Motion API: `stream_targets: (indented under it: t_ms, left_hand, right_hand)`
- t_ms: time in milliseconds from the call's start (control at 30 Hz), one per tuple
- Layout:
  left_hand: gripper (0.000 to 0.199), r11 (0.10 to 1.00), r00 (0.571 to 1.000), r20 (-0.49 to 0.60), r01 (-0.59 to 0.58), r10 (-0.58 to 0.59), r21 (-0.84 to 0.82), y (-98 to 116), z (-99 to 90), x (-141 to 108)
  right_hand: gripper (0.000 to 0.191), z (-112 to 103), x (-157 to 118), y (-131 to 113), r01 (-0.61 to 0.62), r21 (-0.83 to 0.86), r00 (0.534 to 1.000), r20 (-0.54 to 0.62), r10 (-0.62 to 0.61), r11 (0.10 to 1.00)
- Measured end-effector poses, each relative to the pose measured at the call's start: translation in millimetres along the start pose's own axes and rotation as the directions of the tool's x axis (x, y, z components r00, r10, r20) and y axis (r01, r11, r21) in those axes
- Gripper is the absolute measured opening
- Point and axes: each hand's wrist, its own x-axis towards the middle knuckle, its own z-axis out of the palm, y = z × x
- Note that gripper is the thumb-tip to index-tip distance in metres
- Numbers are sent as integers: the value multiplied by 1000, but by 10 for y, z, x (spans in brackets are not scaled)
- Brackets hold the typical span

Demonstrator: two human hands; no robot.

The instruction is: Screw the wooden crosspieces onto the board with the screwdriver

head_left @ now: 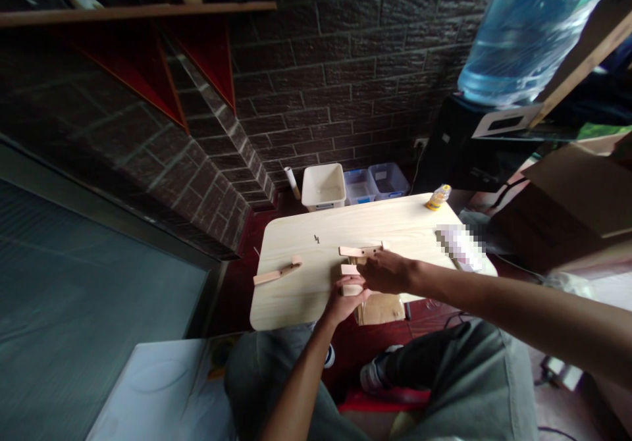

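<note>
My left hand [345, 301] is closed round the near end of a light wooden piece [350, 290] at the table's front edge. Over the same wooden part my right hand [388, 271] has its fingers curled together; whatever is between them is hidden. Just beyond the left fingers shows a wooden end [348, 270], and I cannot tell whether it joins the held piece. A wooden bar with dark holes [358, 252] lies past the right hand, partly covered by it. To the left, a wooden arm with a rounded end [276, 274] rests alone. Small dark screws [316, 239] lie behind it.
The pale table [296, 303] has a yellow-capped bottle [438, 197] at its back right and a blurred packet [461, 247] on the right. Cardboard [380, 310] shows at the front edge. Behind stand a white bin [323, 187] and blue-tinted plastic bins [388, 181].
</note>
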Motion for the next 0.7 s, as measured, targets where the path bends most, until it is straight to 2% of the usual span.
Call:
stream_targets:
  t_ms: [100,267,433,700]
  left_hand:
    - [15,1000,1000,12,1,-1,-6,-23,4,2]
    - [12,1000,999,42,-4,3,18,-60,4,1]
    - [13,1000,999,36,-18,17,22,-72,-3,-11]
    - [15,1000,998,58,-5,5,1,14,-33,9]
  right_hand:
    - [23,-54,-22,-42,-16,3,1000,3,16,1000]
    - [42,-173,-37,-29,22,46,1000,8,-23,999]
    - [32,-191,-25,8,54,39,998,28,-55,998]
    - [28,-64,-54,13,39,8,999,23,-39,999]
